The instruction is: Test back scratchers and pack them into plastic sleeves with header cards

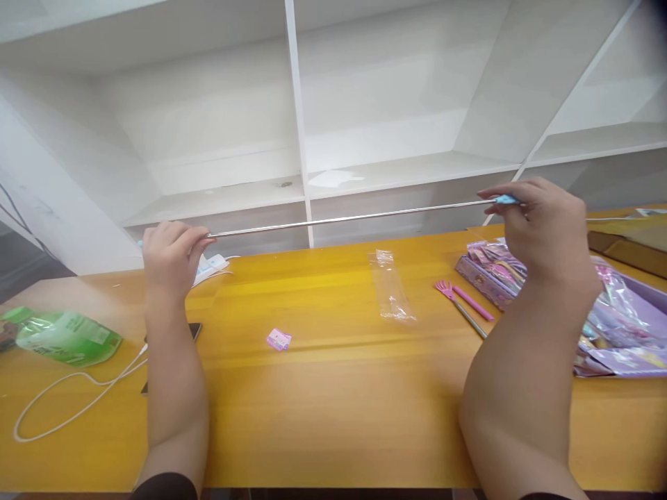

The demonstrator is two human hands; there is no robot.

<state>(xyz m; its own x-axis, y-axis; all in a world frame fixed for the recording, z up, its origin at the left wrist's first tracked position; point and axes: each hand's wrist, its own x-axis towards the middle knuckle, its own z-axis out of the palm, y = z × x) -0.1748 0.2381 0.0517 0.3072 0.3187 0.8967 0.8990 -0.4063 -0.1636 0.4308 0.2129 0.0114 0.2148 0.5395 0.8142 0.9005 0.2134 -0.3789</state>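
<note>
An extended back scratcher [344, 219], a thin silver rod with light-blue ends, stretches almost level above the table's far edge. My left hand [174, 253] is closed around its left end, where a little blue shows past the fingers. At the other end, my right hand [545, 215] pinches the blue part between thumb and fingers; its exact shape is hidden. On the table to the right lies a pink back scratcher [446, 289] with a clawed head and metal rod, beside a pink stick-shaped piece [473, 303].
A clear plastic sleeve [390, 288] and a small pink packet [279, 339] lie mid-table. Purple boxes [482, 281] of wrapped items stand right. On the left are a green bottle [67, 337] on its side, a white cable [78, 375] and a partly hidden phone [195, 331]. White shelves [219, 201] rise behind.
</note>
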